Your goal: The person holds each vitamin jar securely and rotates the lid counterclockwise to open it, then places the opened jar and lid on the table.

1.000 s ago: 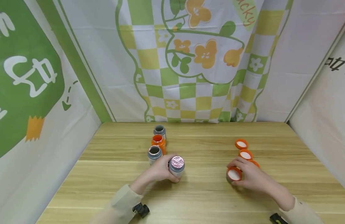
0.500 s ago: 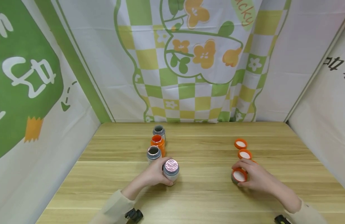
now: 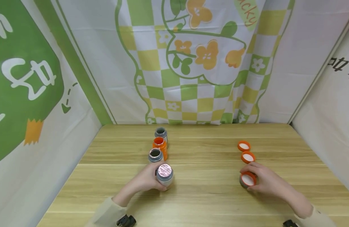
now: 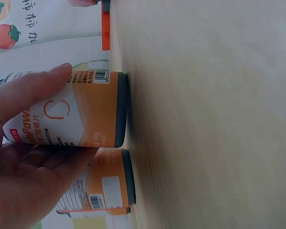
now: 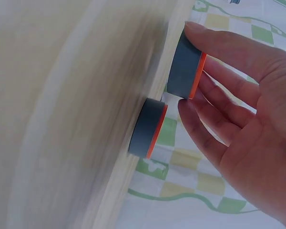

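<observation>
My left hand (image 3: 144, 179) grips a white-and-orange supplement bottle (image 4: 88, 112) with a grey base, upright, its base right at the tabletop. Pinkish foil (image 3: 164, 170) seals its mouth. Just behind it, three uncapped bottles make a row: a grey-necked bottle (image 3: 155, 155), an orange bottle (image 3: 159, 145) and another grey-necked one (image 3: 161, 132). Over on the right, my right hand (image 3: 269, 183) pinches a dark grey cap (image 5: 185, 67) between thumb and fingertips, its orange rim and white liner facing up. A second grey cap (image 5: 148, 128) sits beside it in the right wrist view.
Two orange-rimmed caps, a far cap (image 3: 244, 146) and a nearer cap (image 3: 248, 156), lie liner up beyond my right hand. The wooden table (image 3: 203, 195) ends at a printed curtain (image 3: 188, 104). Fabric walls stand on both sides.
My left hand has moved left and slightly nearer with the foil-sealed bottle, toward the bottle row. My right hand has shifted right with the cap, hiding the third cap of the row.
</observation>
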A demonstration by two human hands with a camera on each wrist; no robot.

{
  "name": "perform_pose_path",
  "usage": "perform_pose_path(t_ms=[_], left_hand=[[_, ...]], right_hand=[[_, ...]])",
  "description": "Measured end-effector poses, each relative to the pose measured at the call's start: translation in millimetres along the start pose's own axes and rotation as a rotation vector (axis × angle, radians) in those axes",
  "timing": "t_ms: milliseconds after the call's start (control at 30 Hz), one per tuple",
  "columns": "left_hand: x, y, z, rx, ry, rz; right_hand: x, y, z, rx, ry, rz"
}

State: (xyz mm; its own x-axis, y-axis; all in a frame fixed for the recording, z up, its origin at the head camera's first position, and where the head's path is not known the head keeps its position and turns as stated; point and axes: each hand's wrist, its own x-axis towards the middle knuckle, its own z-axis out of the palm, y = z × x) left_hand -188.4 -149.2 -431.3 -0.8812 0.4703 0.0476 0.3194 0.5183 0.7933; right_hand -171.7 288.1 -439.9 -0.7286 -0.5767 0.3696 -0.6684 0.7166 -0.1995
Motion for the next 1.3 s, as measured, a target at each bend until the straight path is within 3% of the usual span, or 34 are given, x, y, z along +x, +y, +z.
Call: perform_pose_path(t_ms=[167, 533, 967, 1300], left_hand=[[-8.6, -4.8, -7.3, 0.008, -0.008, -0.011], [-20.9, -13.5, -17.0, 0.011, 0.013, -0.021], [-22.5, -16.7, -25.8, 0.049, 0.018, -0.057], [-21.0, -17.9, -29.3, 0.117, 0.010, -0.040]], right_hand=[[-6.9, 3.2, -2.5, -0.022, 0.052, -0.012], [-22.1, 7.6, -11.5, -0.051, 0.048, 0.065], [-30.0, 19.2, -13.4, -0.059, 0.036, 0.110], [-29.1, 22.6, -13.7, -0.043, 0.013, 0.121]])
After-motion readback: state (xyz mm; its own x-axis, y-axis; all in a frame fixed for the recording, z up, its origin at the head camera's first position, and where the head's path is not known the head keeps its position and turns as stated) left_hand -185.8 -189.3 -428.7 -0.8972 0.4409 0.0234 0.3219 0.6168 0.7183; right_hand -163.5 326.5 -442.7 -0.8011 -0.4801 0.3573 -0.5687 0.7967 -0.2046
